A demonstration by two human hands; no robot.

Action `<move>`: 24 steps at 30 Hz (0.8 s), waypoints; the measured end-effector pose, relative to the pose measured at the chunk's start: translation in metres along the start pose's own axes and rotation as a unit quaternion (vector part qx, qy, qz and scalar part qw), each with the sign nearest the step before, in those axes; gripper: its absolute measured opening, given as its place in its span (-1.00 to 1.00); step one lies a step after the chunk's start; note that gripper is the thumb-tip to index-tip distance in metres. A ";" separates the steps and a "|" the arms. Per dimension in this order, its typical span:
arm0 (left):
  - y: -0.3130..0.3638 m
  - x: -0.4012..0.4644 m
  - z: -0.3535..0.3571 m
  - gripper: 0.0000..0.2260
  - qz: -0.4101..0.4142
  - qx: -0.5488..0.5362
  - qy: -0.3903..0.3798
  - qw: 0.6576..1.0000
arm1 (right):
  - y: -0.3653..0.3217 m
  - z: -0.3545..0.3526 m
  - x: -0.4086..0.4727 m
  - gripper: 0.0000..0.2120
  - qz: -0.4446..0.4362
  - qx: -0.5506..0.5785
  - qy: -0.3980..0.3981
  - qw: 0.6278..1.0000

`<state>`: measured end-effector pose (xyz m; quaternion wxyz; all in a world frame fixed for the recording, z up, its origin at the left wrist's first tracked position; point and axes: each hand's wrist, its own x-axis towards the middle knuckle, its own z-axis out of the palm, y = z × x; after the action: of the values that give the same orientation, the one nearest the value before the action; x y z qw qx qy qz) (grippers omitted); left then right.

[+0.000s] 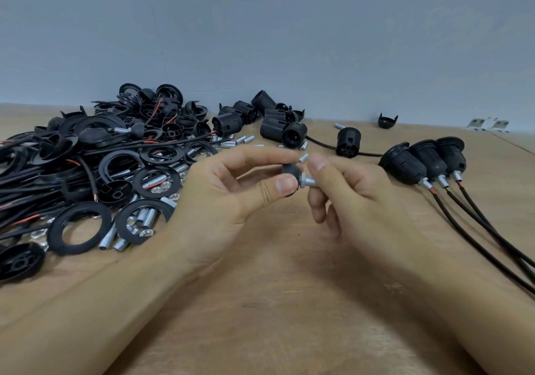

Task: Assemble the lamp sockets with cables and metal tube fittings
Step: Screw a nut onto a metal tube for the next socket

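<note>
My left hand [231, 195] pinches a small black socket cap [290, 172] between thumb and fingers, above the middle of the wooden table [275, 302]. A short metal tube fitting [309, 181] with a nut sticks out of the cap to the right. My right hand [356, 198] pinches that tube between thumb and curled fingers. Both hands meet at the cap.
A heap of black rings, caps, cables, metal tubes and nuts [95, 166] fills the left. Threaded black socket bodies [272, 120] lie at the back. Three assembled sockets with cables [425, 160] lie at the right. One lone socket on a cable [347, 141] and a cap [387, 120] lie behind.
</note>
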<state>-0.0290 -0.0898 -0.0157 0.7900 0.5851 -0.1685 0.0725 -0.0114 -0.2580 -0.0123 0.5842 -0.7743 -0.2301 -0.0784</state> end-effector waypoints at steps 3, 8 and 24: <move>-0.001 0.001 -0.001 -0.70 0.000 0.011 0.013 1.000 | -0.002 0.000 0.000 -0.51 0.023 0.019 0.004 1.000; 0.000 0.002 -0.002 -0.72 0.005 0.009 0.006 1.000 | 0.000 -0.003 0.000 -0.67 -0.001 0.020 -0.027 0.999; -0.002 0.003 -0.004 -0.76 0.014 0.002 0.006 1.000 | 0.001 -0.002 0.000 -0.58 -0.005 0.016 -0.025 1.000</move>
<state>-0.0247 -0.0872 -0.0171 0.7886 0.5839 -0.1719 0.0868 -0.0111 -0.2601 -0.0123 0.5904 -0.7653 -0.2496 -0.0583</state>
